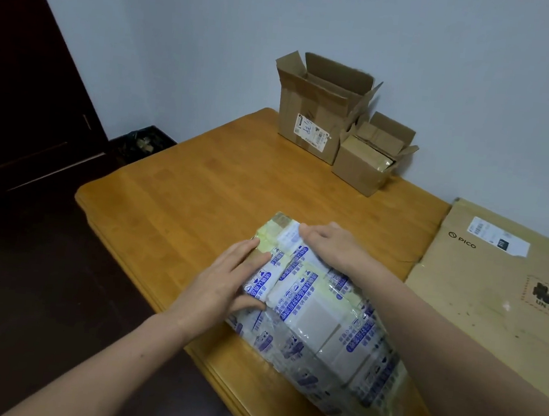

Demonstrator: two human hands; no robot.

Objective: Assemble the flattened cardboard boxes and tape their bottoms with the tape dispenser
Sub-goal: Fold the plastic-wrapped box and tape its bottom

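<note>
Left hand spread flat, pinning flattened box at worktop front edge | right hand seemingly curled over its far end, likely to pop it open | tall open box, small open box parked by wall | PICO sheet right | dispenser unseen
</note>
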